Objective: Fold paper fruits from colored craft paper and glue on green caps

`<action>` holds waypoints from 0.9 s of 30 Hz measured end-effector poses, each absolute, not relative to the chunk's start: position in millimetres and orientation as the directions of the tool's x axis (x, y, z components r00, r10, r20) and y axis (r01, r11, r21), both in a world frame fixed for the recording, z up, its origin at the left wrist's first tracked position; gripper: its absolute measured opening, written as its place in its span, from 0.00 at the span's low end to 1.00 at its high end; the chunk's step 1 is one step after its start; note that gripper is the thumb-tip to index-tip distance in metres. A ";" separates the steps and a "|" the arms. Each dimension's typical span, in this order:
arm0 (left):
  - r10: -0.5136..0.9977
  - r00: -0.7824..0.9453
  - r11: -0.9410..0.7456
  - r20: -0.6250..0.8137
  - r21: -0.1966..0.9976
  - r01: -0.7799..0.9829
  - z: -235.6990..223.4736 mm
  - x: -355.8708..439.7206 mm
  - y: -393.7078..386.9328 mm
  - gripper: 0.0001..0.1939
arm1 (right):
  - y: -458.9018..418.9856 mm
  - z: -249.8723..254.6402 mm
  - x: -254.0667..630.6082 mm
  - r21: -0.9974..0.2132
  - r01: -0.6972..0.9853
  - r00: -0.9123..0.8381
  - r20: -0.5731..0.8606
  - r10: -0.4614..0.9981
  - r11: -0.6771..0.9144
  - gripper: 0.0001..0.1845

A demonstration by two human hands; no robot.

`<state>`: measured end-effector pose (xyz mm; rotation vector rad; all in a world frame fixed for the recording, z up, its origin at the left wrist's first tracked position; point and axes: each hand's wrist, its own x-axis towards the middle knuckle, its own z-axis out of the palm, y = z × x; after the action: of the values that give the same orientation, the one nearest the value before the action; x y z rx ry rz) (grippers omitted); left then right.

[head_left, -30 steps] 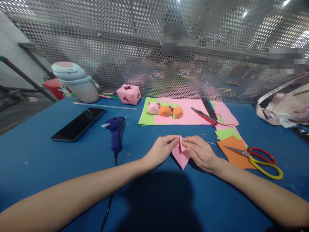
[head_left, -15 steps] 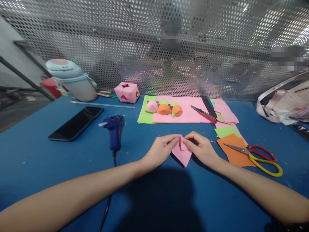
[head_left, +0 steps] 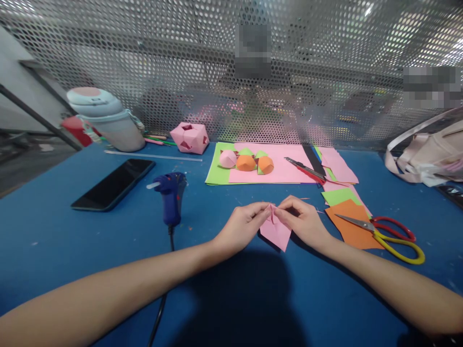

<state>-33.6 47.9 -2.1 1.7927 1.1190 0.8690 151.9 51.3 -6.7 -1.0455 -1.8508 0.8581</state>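
A small folded piece of pink paper is held just above the blue table, its lower corner pointing down toward me. My left hand pinches its upper left edge between thumb and fingers. On the other side, my right hand is closed on the upper right edge with thumb and fingertips. A raised crease shows between the two thumbs. Beyond my hands, small folded paper pieces in pink, orange and green sit on stacked coloured sheets.
To the left are a blue glue gun, a phone, a pink paper ball and a lidded bottle. Scissors lie on orange paper at right, near a utility knife. A bag stands far right.
The pink paper has turned slightly, its lower corner swinging right. My right hand's fingers have drawn back and curled into a pinch at the top edge. My left hand keeps its hold.
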 end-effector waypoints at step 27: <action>0.949 0.309 -0.157 0.054 0.934 0.321 -10.3 -31.7 43.5 0.12 | 46.9 -7.2 148.8 -0.755 0.350 -0.335 0.452 0.827 0.554 0.07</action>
<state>-31.7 43.5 -10.3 1.6700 1.1657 0.8707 148.8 46.9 -7.2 -0.9543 -1.9177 0.6891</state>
